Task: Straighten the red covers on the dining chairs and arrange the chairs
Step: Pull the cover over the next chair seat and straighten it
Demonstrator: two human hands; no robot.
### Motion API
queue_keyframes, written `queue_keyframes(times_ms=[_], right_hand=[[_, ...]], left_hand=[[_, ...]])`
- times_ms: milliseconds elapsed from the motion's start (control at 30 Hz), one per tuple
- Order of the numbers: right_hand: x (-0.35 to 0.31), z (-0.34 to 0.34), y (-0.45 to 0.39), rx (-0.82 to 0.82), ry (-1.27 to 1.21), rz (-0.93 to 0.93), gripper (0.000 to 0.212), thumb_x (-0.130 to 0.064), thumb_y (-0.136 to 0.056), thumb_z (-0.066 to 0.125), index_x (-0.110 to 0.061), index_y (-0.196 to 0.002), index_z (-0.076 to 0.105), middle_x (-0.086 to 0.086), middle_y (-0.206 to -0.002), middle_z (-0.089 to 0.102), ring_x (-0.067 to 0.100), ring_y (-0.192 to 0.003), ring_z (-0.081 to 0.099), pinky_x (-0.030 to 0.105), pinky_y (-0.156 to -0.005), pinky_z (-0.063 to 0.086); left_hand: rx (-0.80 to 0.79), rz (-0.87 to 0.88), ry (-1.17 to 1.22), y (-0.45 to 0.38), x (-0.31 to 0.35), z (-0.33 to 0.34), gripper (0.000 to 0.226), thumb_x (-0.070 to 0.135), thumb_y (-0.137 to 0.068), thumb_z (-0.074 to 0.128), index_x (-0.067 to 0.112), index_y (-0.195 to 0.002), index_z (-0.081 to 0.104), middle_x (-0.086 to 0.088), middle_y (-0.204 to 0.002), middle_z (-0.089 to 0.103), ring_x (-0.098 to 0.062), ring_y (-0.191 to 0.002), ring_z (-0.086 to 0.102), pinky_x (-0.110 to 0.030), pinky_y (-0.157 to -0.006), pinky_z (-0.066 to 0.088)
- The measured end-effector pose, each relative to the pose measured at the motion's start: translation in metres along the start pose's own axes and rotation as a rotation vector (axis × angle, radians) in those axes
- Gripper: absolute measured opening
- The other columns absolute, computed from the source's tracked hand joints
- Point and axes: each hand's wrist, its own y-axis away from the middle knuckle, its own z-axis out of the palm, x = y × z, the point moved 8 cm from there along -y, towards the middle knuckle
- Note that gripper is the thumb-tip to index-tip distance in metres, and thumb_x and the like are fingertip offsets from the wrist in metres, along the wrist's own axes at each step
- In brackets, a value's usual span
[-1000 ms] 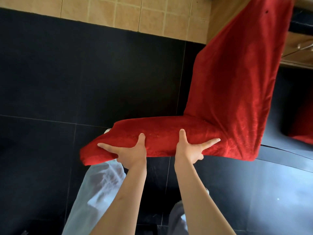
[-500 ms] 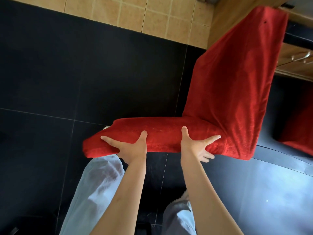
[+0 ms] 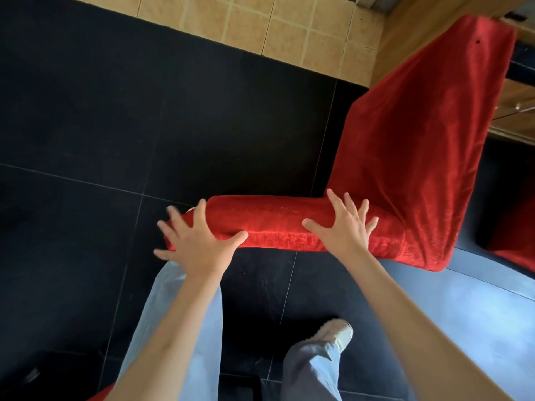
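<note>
A dining chair in a red cover (image 3: 405,157) stands on the dark floor in front of me, its back rising to the upper right and its seat (image 3: 275,221) stretching left. My left hand (image 3: 197,244) hovers with fingers spread over the seat's left front corner, slightly blurred. My right hand (image 3: 344,227) lies with fingers spread on the seat close to the backrest. Neither hand holds the fabric.
Black floor tiles (image 3: 144,117) surround the chair, with beige tiles (image 3: 260,27) along the far edge. A wooden cabinet (image 3: 515,111) stands behind the backrest. A second red-covered chair (image 3: 518,235) shows at the right edge. My legs and a white shoe (image 3: 335,334) are below.
Both hands have let go of the seat's front edge and opened, fingers now spread above the seat. My right foot has stepped forward and my view has pulled back.
</note>
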Motion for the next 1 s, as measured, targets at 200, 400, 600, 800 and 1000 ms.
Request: queue_keyframes(times_ms=[200, 400, 600, 800, 1000], right_hand=[[-0.012, 0.016, -0.005, -0.164, 0.222, -0.15, 0.081, -0.076, -0.079, 0.045, -0.044, -0.149, 0.022, -0.002, -0.157, 0.024, 0.029, -0.147, 0.004, 0.065, -0.109, -0.013], [-0.019, 0.02, -0.006, -0.196, 0.339, -0.22, 0.093, -0.087, -0.068, 0.029, -0.045, -0.15, 0.016, 0.001, -0.155, 0.026, 0.028, -0.144, 0.013, 0.07, -0.107, -0.009], [-0.023, 0.024, -0.005, -0.187, 0.48, -0.372, 0.11, -0.091, -0.059, 0.037, -0.04, -0.152, 0.008, 0.0, -0.154, 0.028, 0.024, -0.142, 0.021, 0.065, -0.112, -0.001], [-0.026, 0.027, -0.003, -0.192, 0.558, -0.436, 0.118, -0.089, -0.059, 0.048, -0.036, -0.153, 0.001, 0.002, -0.154, 0.028, 0.028, -0.14, 0.027, 0.059, -0.113, 0.013], [-0.028, 0.028, -0.006, -0.179, 0.624, -0.468, 0.129, -0.081, -0.055, 0.066, -0.036, -0.152, -0.006, 0.003, -0.152, 0.03, 0.028, -0.138, 0.031, 0.055, -0.112, 0.02]], left_hand=[[-0.104, 0.347, -0.242, -0.022, 0.024, 0.001, 0.088, 0.079, -0.061, 0.062, 0.043, -0.139, 0.042, 0.002, -0.15, 0.038, -0.029, -0.144, 0.021, -0.071, -0.107, 0.002], [-0.234, 0.594, -0.4, -0.035, 0.04, 0.006, 0.099, 0.09, -0.056, 0.039, 0.038, -0.141, 0.041, 0.003, -0.139, 0.05, -0.026, -0.128, 0.046, -0.061, -0.112, 0.015], [-0.222, 0.742, -0.437, -0.034, 0.046, 0.008, 0.094, 0.087, -0.063, 0.043, 0.033, -0.14, 0.044, 0.002, -0.135, 0.055, -0.026, -0.121, 0.052, -0.051, -0.11, 0.028], [-0.132, 0.812, -0.467, -0.028, 0.046, 0.007, 0.096, 0.085, -0.064, 0.049, 0.026, -0.14, 0.047, -0.003, -0.129, 0.059, -0.029, -0.113, 0.057, -0.051, -0.105, 0.034], [-0.139, 0.917, -0.59, -0.032, 0.045, 0.009, 0.115, 0.083, -0.051, 0.065, 0.023, -0.145, 0.037, -0.003, -0.126, 0.061, -0.029, -0.1, 0.064, -0.045, -0.091, 0.046]])
